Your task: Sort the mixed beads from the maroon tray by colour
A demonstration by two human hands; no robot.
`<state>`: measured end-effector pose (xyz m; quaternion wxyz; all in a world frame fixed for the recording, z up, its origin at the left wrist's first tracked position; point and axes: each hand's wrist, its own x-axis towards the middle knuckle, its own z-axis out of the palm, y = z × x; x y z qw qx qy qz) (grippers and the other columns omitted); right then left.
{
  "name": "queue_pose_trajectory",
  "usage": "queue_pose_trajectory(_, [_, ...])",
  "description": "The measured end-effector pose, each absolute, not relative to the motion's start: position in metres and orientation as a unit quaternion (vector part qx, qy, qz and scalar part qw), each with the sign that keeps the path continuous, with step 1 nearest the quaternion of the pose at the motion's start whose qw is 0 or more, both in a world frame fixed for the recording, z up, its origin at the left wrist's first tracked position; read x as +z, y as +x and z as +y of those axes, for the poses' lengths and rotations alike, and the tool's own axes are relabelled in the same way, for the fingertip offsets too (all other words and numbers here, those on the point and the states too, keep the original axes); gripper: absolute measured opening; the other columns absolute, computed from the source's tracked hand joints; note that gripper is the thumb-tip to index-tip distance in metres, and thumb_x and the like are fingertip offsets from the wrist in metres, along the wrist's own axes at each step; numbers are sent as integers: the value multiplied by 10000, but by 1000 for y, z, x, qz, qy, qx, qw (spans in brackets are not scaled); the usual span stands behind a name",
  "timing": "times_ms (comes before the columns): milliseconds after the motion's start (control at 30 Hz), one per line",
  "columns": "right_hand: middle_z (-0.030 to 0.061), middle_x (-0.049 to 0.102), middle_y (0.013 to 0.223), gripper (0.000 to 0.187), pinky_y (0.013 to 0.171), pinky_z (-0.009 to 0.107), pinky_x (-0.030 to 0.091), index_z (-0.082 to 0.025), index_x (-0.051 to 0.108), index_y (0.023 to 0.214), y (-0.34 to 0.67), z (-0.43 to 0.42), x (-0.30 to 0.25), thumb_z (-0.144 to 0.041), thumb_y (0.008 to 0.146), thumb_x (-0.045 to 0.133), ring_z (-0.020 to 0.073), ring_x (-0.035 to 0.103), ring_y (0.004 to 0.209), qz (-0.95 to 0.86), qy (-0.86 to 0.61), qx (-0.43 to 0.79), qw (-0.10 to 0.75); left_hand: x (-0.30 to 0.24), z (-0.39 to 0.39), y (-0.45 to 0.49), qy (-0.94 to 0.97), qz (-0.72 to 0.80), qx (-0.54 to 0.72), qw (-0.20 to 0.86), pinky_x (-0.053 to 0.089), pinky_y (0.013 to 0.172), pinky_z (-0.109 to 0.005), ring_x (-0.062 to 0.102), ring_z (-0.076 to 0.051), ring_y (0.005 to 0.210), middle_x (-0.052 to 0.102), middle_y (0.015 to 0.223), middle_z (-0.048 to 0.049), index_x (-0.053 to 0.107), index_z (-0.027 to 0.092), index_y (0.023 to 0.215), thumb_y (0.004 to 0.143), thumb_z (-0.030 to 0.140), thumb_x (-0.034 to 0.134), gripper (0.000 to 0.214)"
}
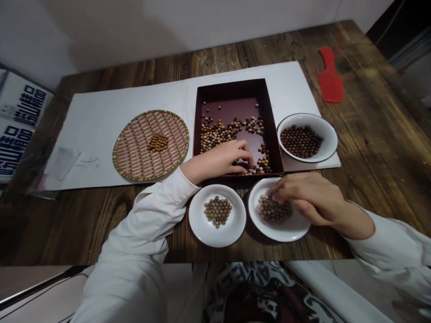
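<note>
A dark red tray [234, 89] holds several mixed beans [218, 130] in brown, tan and pale colours. My left hand [224, 159] reaches into the tray's near side, fingers curled and pinched among the beans. My right hand [311, 197] hovers over a white plate [286, 231] of pale brownish beans [271, 211], fingertips pressed together just above the pile. What either hand grips is too small to see. A second white plate [205, 226] with greenish-tan beans [218, 211] sits between my arms.
A woven round basket [134, 157] with a small heap of yellow beans lies to the left. A white bowl [328, 134] of dark beans stands right of the tray. White paper [101, 116] covers the wooden table [370, 143]. A red comb-like thing [330, 78] lies far right.
</note>
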<state>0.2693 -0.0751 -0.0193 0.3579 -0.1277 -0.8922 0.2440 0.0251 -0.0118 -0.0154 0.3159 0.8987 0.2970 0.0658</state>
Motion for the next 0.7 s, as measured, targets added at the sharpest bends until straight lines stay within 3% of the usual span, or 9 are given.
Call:
queue_pose_trajectory(367, [38,637,684,272,614,259,490,-168,577,946,270,-74,-17,-255,1021,330,136,623,656,-900,-132,240,339,-10,-13,26,908,278,56,309,394,907,-303,546,-202,985,564,1048,-89,738,195,1073,916,247,591,221])
queue_pose_trajectory(600, [38,630,679,254,613,255,482,-154,581,936,270,-74,-18,-232,1009,351,138,614,652,-900,-132,245,336,-9,-12,27,922,256,27,288,350,857,-294,522,-188,928,576,989,-67,711,320,1183,956,314,523,294])
queue_pose_trajectory(700, [35,624,676,256,616,253,477,-160,577,935,270,-74,-17,-229,1012,342,137,615,653,-902,-135,246,329,-9,-12,27,917,264,23,298,347,878,-300,525,-194,942,586,994,-71,725,289,1157,945,322,546,280])
